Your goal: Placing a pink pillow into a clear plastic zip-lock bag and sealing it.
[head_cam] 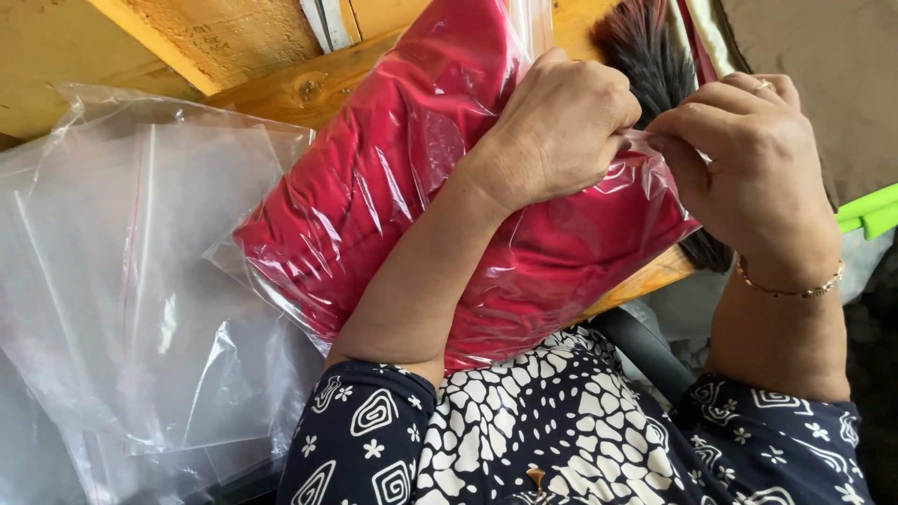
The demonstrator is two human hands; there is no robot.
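Observation:
A red folded garment (374,187) lies inside a clear plastic bag, resting against my chest and a wooden surface. My left hand (561,126) presses on top of the bag with its fingers curled over the bag's open edge. My right hand (748,159), with a ring and a thin gold bracelet, pinches the same plastic edge (645,145) right beside the left hand's fingertips.
A loose pile of empty clear plastic bags (131,281) lies at the left. Yellow wooden planks (215,42) run behind. A dark brush-like tuft (645,51) shows behind the hands. A bright green object (870,210) sits at the right edge.

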